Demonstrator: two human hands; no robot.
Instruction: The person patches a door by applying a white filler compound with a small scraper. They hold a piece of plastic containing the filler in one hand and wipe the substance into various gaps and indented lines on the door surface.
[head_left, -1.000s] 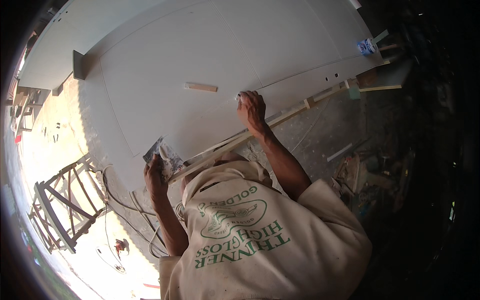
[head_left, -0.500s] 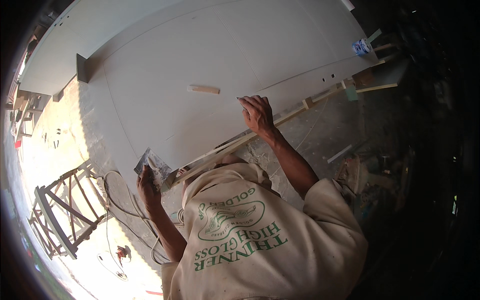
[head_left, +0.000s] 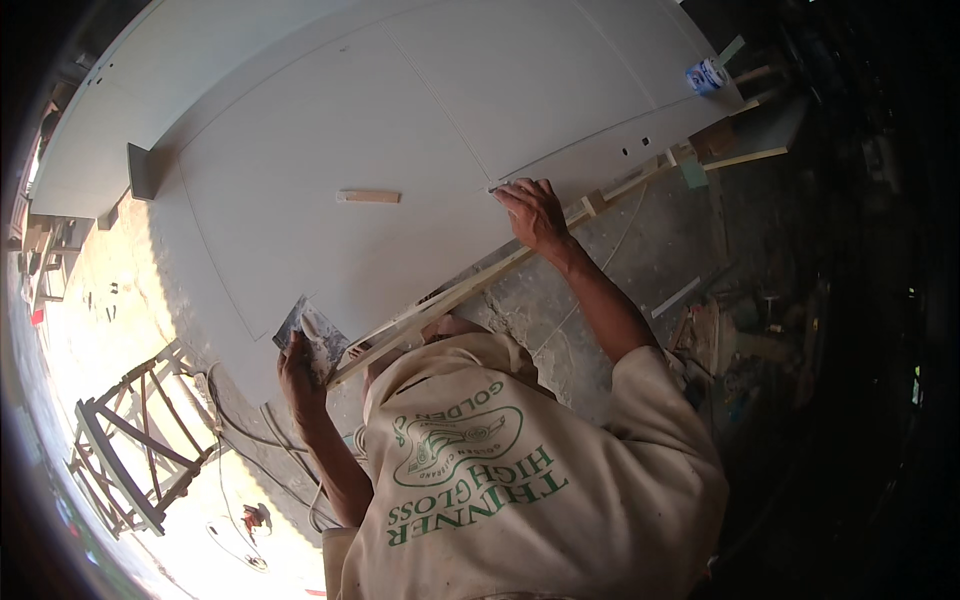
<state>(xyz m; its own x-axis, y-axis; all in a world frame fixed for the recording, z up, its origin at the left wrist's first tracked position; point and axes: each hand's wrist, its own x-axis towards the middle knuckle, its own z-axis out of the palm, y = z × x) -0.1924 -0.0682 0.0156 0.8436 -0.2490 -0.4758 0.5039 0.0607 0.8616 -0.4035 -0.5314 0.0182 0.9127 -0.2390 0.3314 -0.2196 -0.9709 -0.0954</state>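
Head view: the right hand (head_left: 535, 215) has its grip pinched around what looks like a small thin tool (head_left: 493, 188) (mostly hidden by the fingers, so I cannot tell its exact kind), right where 2 grooves come together on the big grey panel (head_left: 280, 130). The left hand's (head_left: 299, 372) grip is clasped on a flat square plate (head_left: 312, 330), smeared with pale paste, at the panel's near left corner.

The work looks part done, I judge: between the 2 hands hardly any dark line shows, while right of the right hand the long groove (head_left: 600, 137) runs dark and plain. The cross groove (head_left: 440, 105) and the left groove (head_left: 210, 260) also show as lines, and paste remains on the plate.

Farther out, 1 wooden strip (head_left: 368, 197) lies on the panel, apart from both hands and the grooves. At the far right end is a blue-and-white tin (head_left: 706, 76), near the long groove and probably the likeliest obstacle there. A timber rail (head_left: 440, 305) runs along the near side; loose cables (head_left: 235, 425) lie at lower left, beside a trestle (head_left: 140, 450).
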